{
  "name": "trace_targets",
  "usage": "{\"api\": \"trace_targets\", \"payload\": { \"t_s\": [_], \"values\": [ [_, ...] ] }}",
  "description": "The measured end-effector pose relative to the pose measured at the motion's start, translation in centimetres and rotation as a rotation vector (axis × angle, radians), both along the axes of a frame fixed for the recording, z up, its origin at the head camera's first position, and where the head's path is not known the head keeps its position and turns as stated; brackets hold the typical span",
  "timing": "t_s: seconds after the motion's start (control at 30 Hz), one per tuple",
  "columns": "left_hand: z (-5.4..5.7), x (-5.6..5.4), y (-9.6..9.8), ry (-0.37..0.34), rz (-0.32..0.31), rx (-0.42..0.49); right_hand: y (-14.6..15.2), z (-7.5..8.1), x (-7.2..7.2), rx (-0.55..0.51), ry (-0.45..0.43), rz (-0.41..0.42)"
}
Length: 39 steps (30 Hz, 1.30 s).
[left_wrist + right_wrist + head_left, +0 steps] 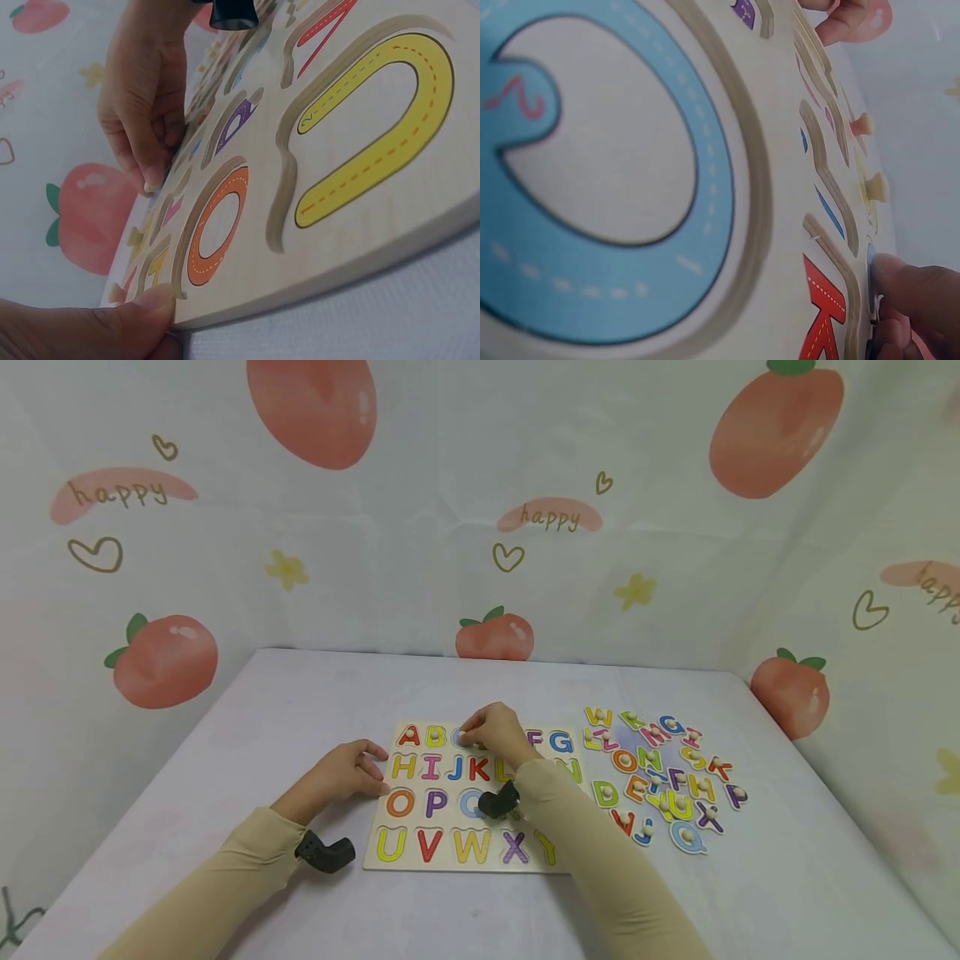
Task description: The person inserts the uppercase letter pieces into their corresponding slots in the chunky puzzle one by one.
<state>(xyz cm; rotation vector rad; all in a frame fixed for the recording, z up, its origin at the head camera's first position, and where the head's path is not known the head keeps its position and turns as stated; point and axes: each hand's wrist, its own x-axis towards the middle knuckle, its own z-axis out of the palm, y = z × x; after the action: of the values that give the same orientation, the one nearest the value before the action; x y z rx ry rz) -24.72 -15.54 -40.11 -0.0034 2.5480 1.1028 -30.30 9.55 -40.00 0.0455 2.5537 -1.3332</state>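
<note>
A wooden alphabet puzzle board (378, 852) lies on the table. Along its left edge, my left hand (341, 775) rests with spread fingers, and the thumb (150, 300) touches the edge in the left wrist view. My right hand (497, 731) reaches over the board's top row, pinching a blue letter C piece (871, 277) at its slot; the fingers largely cover this piece. Beside it, the knobbed letter A (408, 736) and letter B (435, 737) sit in their slots. The right forearm hides part of the board.
Right of the board lies a loose spread of knobbed letter pieces, among them a light-blue Q (687, 837), a green D (604, 793) and a yellow W (598, 717). A white cloth (300, 693) covers the table, and a printed curtain (420, 568) hangs behind.
</note>
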Motion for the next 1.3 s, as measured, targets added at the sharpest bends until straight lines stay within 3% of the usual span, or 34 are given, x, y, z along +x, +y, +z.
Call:
{"api": "trace_targets", "payload": {
  "t_s": [0.27, 0.43, 0.6, 0.8, 1.07, 1.3],
  "values": [
    [0.0, 0.0, -0.1, -0.006, 0.005, 0.001, 0.3, 0.4, 0.1, -0.017, -0.014, 0.021],
    [0.0, 0.0, 0.0, 0.001, 0.001, 0.000, 1.9, 2.3, 0.3, 0.008, 0.025, 0.058],
    [0.1, 0.1, 0.0, 0.001, 0.001, -0.007, 5.4, 4.5, 0.3, -0.029, 0.110, 0.109],
    [0.3, 0.1, 0.0, 0.005, -0.001, -0.005, 11.2, 5.8, 1.0, -0.060, 0.145, 0.092],
    [0.3, 0.2, -0.1, 0.000, 0.000, -0.003, 19.5, 5.1, 1.9, -0.023, 0.072, -0.015],
    [0.4, 0.3, 0.0, 0.000, -0.003, 0.007, 23.1, 3.3, 3.4, 0.069, 0.039, 0.047]
  ]
}}
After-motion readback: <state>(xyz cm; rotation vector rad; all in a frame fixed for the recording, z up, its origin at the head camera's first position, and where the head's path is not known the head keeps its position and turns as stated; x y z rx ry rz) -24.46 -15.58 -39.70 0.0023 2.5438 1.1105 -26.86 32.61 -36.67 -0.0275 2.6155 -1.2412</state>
